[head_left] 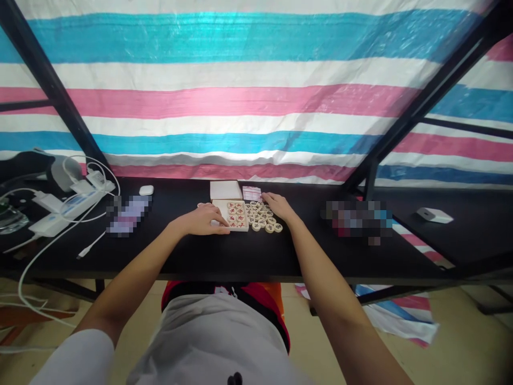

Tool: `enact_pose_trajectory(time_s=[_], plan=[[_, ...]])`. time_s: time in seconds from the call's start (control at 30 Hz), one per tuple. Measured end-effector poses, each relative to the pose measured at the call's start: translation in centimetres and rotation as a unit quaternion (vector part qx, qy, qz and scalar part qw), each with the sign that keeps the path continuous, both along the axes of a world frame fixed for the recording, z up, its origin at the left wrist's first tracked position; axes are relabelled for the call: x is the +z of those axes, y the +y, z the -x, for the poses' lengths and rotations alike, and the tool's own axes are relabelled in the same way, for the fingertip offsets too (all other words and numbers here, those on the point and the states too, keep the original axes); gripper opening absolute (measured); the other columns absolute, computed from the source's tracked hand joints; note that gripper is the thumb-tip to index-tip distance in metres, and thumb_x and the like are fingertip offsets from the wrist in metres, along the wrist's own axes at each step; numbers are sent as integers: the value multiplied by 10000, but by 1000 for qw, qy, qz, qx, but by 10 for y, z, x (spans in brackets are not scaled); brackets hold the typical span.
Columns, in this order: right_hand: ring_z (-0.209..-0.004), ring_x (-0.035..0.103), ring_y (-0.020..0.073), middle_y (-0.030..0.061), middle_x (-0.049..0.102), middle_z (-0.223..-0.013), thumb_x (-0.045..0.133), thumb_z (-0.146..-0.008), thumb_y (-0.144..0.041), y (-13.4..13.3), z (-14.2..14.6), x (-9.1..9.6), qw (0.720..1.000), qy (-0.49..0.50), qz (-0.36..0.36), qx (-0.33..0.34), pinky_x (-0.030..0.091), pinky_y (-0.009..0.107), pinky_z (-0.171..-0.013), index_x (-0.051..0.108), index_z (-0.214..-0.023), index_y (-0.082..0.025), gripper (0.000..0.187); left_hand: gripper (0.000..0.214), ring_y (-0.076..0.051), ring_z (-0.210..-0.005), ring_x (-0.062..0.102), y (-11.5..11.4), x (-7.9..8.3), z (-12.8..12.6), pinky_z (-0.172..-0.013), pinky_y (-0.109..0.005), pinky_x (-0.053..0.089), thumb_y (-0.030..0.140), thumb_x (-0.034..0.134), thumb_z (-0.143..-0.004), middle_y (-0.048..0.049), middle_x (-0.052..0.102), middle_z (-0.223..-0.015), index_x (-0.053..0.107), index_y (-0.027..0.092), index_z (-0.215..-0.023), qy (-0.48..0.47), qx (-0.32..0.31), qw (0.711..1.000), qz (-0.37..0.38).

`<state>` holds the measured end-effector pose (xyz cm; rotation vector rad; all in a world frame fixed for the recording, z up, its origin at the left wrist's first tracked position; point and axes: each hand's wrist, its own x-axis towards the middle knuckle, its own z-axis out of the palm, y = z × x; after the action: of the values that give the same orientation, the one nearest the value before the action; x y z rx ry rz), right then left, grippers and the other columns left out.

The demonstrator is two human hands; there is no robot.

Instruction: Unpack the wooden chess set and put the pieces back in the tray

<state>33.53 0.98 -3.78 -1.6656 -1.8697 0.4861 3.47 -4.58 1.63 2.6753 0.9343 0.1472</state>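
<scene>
Xiangqi pieces with red characters [236,209] sit in rows in a shallow white box [245,224] on the black table. My left hand [204,220] lies over the left part of this box, fingers stretched across it, hiding some of the pieces. To the right of the box is a loose cluster of xiangqi pieces with dark characters [262,216], set close together on the tabletop. My right hand [277,206] rests at the far right edge of that cluster, fingers extended and touching or nearly touching the pieces.
Behind the box lie a white lid [225,190] and a printed paper slip [252,193]. At left are a power strip [72,207] with cables, a white earbud case [146,190] and a blurred-out item [129,216]. A white charger [435,215] stands far right.
</scene>
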Motion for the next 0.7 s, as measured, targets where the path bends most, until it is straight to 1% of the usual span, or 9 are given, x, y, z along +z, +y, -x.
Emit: enact_pose_trajectory(time_s=[0.2,0.4,0.53,0.7], plan=[[-839,585,198,54,684,-898,324,-902,-472,0,0,0,1000,-1,-2,5,395,281,-784,652,-836,-192,437,486,-244,-1013,522,0,2,2,-896,-324,260,634,436,-839,-58,684,-1009,665,322,-1132,19,0,1000,-2],[-878,586,196,53,685,-983,341,-907,-438,0,0,1,1000,9,0,9,397,285,-825,660,-954,-204,398,464,-235,-994,532,-2,5,-1,-916,-329,229,595,404,-873,-53,706,-997,713,285,-1030,20,-10,1000,17],[-891,590,198,59,685,-985,351,-906,-437,-1,1,2,1000,15,3,3,397,288,-841,660,-985,-202,396,456,-220,-946,551,1,-1,-1,-945,-344,204,578,390,-888,-52,710,-948,704,285,-1039,21,-13,1000,-15],[-885,594,197,59,684,-1006,352,-906,-431,-2,1,2,1000,19,2,2,400,293,-847,657,-1006,-206,392,455,-220,-920,534,4,-10,-1,-923,-342,227,561,371,-900,-65,696,-914,700,279,-1038,23,8,998,-62]])
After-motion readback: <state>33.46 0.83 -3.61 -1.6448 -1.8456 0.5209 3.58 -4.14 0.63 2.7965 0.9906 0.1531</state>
